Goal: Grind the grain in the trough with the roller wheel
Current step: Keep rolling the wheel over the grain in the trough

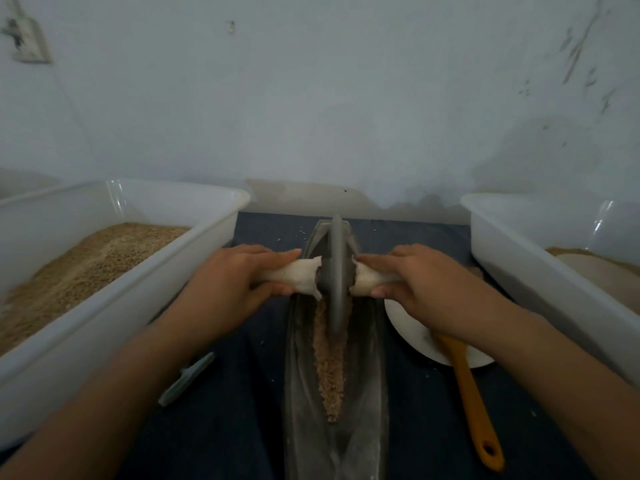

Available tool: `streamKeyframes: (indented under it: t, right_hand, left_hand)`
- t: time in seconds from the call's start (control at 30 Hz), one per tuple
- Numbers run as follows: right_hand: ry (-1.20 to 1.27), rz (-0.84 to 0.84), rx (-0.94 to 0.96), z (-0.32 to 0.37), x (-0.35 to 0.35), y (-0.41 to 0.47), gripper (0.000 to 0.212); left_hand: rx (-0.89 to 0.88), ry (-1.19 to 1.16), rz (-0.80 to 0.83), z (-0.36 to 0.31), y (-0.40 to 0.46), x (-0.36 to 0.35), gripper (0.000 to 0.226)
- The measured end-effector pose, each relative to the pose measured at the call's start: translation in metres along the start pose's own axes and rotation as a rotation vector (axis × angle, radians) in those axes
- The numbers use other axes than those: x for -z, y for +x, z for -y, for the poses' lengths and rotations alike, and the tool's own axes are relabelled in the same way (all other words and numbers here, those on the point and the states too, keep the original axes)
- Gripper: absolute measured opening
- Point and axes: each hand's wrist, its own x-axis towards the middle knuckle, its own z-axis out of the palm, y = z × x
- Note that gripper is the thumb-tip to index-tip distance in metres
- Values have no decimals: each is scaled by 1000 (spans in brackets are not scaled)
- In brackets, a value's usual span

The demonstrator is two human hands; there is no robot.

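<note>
Grain [330, 368] lying down the middle of the trough [363, 368], low in the frame. Roller wheel [336, 271] standing at its top end, handles wrapped by left hand [239, 275] and right hand [412, 278] fingers. Best rolled straight, pressing evenly both sides.

Upright grey roller wheel [336, 271] in long trough [301, 375], atop tan grain [330, 368].

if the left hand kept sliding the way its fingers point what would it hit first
The left hand points inward along the handle, so it would probably meet the roller wheel first.
</note>
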Motion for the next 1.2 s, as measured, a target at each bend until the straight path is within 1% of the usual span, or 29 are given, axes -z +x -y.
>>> streamKeyframes:
  t: [0.07, 0.13, 0.2, 0.23, 0.27, 0.3, 0.37, 0.43, 0.53, 0.6, 0.67, 0.73, 0.77, 0.83, 0.93, 1.0, 1.07, 1.1, 1.17, 1.2]
  right_hand:
    - [30, 103, 20, 5, 13, -7, 50]
    - [94, 224, 59, 11, 30, -15, 47]
    - [158, 332, 109, 15, 44, -24, 42]
    - [181, 364, 117, 18, 48, -27, 41]
    - [191, 375, 113, 19, 49, -28, 41]
    - [184, 363, 99, 20, 47, -28, 42]
    - [152, 300, 50, 20, 38, -22, 43]
    - [136, 236, -10, 15, 24, -11, 46]
    - [110, 97, -69, 4, 5, 5, 48]
    - [57, -23, -58, -2, -5, 8, 49]
    - [11, -78, -25, -4, -10, 7, 50]
    - [14, -42, -11, -3, -6, 2, 51]
    - [19, 1, -4, 0, -1, -1, 51]
    - [19, 99, 29, 7, 11, -8, 51]
    - [100, 253, 83, 18, 35, -22, 49]
    - [143, 331, 123, 23, 49, -30, 48]
    - [146, 347, 134, 27, 53, -33, 45]
    - [137, 328, 120, 28, 50, -31, 44]
    - [114, 266, 66, 25, 39, -23, 45]
    - [107, 239, 34, 21, 32, -17, 47]
  left_hand:
    - [35, -87, 154, 0, -5, 15, 49]
    - [34, -183, 358, -2, -10, 31, 48]
    - [38, -327, 539, -3, -13, 43, 46]
    - [46, -387, 590, -4, -13, 47, 46]
    - [54, -408, 608, -4, -13, 48, 46]
    - [63, -387, 598, -4, -13, 47, 47]
    - [88, -261, 512, -3, -11, 40, 48]
    - [110, -120, 364, -1, -7, 27, 44]
    - [131, -9, 128, 1, -1, 6, 50]
    - [67, 41, -16, 2, 0, -4, 51]
    - [5, 73, -69, 2, 0, -7, 51]
    - [-5, 59, -37, 2, 0, -4, 52]
    - [14, 21, 15, 1, -1, 1, 52]
    - [61, -83, 177, 2, -4, 15, 52]
    - [34, -275, 491, 2, -12, 38, 47]
    - [23, -418, 636, 0, -14, 49, 42]
    - [39, -422, 667, -2, -15, 51, 41]
    - [49, -368, 641, -2, -15, 50, 43]
    - [67, -193, 529, -2, -12, 41, 50]
    - [77, -108, 449, -2, -10, 35, 50]
